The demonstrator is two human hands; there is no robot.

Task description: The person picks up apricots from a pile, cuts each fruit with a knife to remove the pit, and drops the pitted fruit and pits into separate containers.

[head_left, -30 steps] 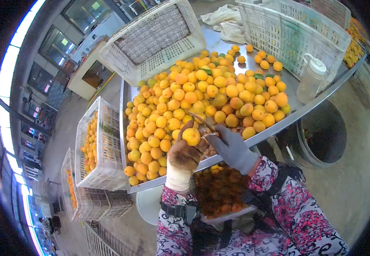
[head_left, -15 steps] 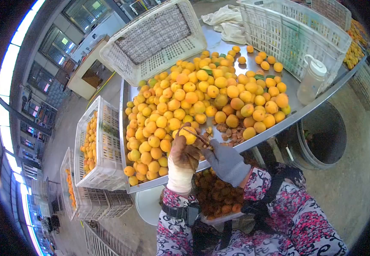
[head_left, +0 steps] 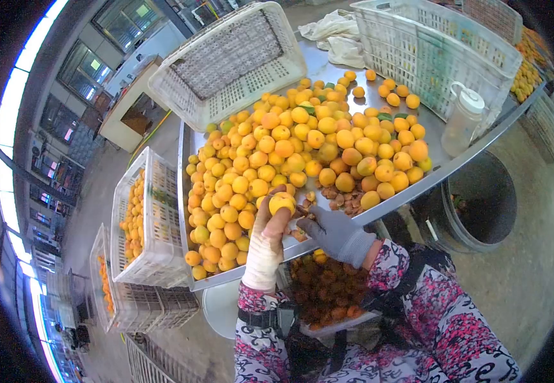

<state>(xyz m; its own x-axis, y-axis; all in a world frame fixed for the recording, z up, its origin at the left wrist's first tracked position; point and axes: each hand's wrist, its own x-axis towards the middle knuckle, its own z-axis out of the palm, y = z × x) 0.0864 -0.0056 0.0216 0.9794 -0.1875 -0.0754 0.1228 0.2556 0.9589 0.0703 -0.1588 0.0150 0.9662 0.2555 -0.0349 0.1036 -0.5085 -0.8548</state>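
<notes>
My left hand (head_left: 268, 231), wrapped in pale tape at the wrist, holds a yellow apricot (head_left: 282, 203) up over the near edge of the steel table (head_left: 328, 64). My right hand (head_left: 332, 230), in a grey glove, grips a small knife (head_left: 303, 210) whose blade meets the apricot's right side. A big heap of yellow-orange apricots (head_left: 302, 150) covers the table behind both hands. Brown pits (head_left: 344, 199) lie in a small pile just right of the hands. Below them, a tub of cut apricot halves (head_left: 325, 287) sits against my lap.
An upturned white crate (head_left: 226, 60) leans at the table's far left; another white crate (head_left: 433, 48) stands far right, with a plastic jug (head_left: 462, 118) beside it. A dark bin (head_left: 475, 198) sits on the floor right. Crates of apricots (head_left: 139, 217) are stacked left.
Both hands have drawn slightly down and left toward the table edge. The knife, earlier laid across the top of the apricot, now sits at its right side.
</notes>
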